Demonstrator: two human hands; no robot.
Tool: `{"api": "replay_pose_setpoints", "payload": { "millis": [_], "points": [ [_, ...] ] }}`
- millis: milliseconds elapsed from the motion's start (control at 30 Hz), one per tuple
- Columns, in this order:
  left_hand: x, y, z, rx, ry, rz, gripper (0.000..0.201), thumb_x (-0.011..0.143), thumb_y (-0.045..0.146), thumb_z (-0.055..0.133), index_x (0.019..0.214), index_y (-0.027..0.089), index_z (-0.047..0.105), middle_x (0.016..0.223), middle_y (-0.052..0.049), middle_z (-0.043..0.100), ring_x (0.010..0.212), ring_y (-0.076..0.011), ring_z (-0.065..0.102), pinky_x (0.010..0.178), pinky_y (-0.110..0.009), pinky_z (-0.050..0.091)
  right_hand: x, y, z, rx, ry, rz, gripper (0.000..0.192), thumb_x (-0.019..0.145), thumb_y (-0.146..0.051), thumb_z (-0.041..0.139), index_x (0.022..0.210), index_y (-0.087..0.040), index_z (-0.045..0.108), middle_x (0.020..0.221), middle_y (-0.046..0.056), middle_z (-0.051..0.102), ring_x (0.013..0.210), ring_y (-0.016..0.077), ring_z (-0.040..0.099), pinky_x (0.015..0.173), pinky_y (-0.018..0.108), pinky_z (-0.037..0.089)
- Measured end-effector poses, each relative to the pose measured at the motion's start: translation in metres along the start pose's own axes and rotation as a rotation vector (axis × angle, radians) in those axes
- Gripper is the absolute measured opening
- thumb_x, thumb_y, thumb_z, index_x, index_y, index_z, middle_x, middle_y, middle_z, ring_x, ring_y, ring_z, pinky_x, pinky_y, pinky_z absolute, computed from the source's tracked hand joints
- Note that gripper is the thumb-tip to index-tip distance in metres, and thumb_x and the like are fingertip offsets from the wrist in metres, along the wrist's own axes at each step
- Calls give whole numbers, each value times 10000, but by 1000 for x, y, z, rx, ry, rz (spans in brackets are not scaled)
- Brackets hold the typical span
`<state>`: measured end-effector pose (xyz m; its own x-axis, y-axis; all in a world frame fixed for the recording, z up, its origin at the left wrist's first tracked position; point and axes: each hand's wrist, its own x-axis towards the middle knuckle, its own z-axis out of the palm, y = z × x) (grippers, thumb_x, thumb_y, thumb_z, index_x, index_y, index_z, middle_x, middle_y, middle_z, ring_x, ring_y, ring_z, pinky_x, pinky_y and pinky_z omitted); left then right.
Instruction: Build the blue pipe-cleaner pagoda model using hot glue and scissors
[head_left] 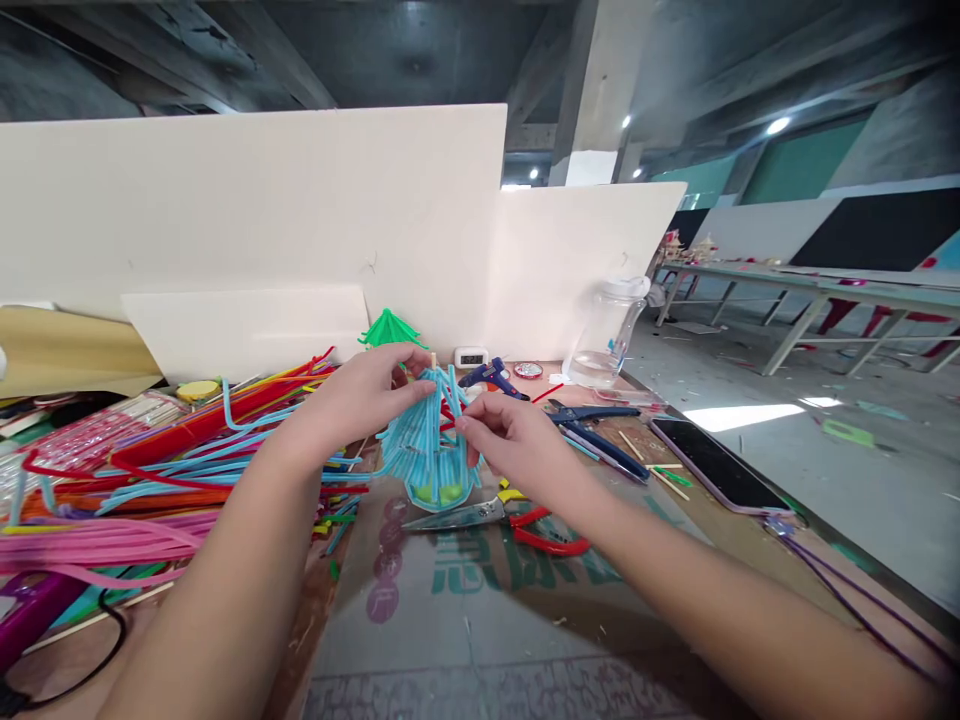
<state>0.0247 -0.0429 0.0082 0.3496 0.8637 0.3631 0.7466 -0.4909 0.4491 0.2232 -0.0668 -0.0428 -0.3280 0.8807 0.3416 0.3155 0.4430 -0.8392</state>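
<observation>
A small umbrella-shaped model of light blue straws [427,445] stands on the table in front of me, with a wooden stick poking out of its top. My left hand [367,395] grips its upper left side. My right hand [506,435] pinches one of the straws on its right side, near a red strand. Something green shows under the straw skirt at its base.
A heap of coloured straws [150,470] covers the left of the table. Red-handled scissors [517,520] lie just below the model. Behind are a green straw umbrella [388,328], a blue glue gun [491,376], a clear jar [604,335], and a phone [712,462] at right.
</observation>
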Motion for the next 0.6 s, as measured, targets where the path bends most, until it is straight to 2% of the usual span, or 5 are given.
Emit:
{"api": "replay_pose_setpoints", "payload": {
  "millis": [333, 467, 600],
  "points": [
    [5, -4, 4, -13, 30, 41, 258, 867, 390, 532, 1025, 210, 629, 920, -25, 677, 810, -193, 604, 681, -301, 429, 33, -10, -1, 46, -17, -115, 194, 889, -335, 535, 755, -197, 553, 579, -37, 613, 473, 78, 491, 490, 207, 384],
    [3, -2, 2, -29, 12, 28, 252, 887, 418, 484, 947, 202, 598, 875, -30, 663, 782, -199, 596, 653, -302, 420, 38, -21, -4, 78, -24, -144, 178, 885, -339, 539, 777, -199, 562, 576, -40, 609, 470, 82, 478, 490, 215, 383],
    [3, -7, 2, -21, 13, 35, 279, 884, 444, 468, 947, 205, 596, 855, -30, 661, 764, -206, 591, 663, -313, 427, 35, -38, -7, 14, -55, -168, 181, 886, -337, 536, 773, -199, 571, 586, -34, 604, 504, 93, 501, 502, 222, 388]
  ]
}}
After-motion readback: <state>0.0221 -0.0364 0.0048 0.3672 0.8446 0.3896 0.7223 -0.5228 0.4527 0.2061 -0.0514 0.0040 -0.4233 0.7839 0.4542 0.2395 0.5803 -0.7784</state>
